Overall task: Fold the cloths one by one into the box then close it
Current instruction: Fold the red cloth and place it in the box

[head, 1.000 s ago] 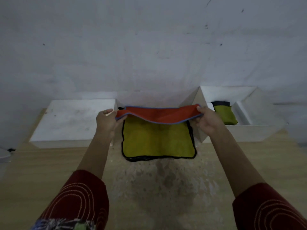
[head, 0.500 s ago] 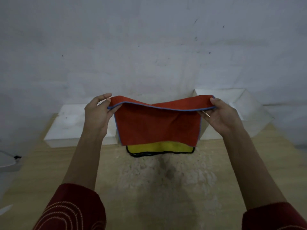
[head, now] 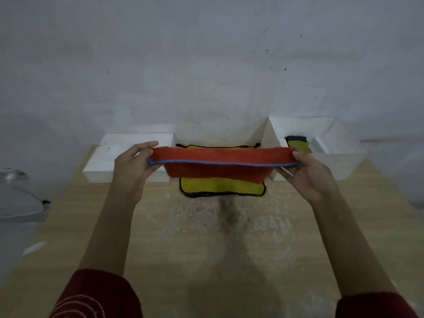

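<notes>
Across the pale wooden tabletop (head: pixel 68 226), against a grey-white wall, two white pieces are sitting: a flat white rectangular slab (head: pixel 128 152) at far left, and an open white box with its flaps spread (head: pixel 339 166) at far right. Between them a yellow square cloth with black edging (head: pixel 220 185) is lying flat on the wood. Above it an orange-red cloth with blue edging (head: pixel 218 166) is hanging in the air, stretched level between the hands and hiding the yellow cloth's middle. The left hand (head: pixel 133 171) is pinching the left end between thumb and fingers; the right hand (head: pixel 309 175) is pinching the right end likewise. Both arms are reaching out of dark red sleeves (head: pixel 96 294). Inside the box a small folded yellow cloth with a dark end (head: pixel 298 144) is resting near the left wall.
</notes>
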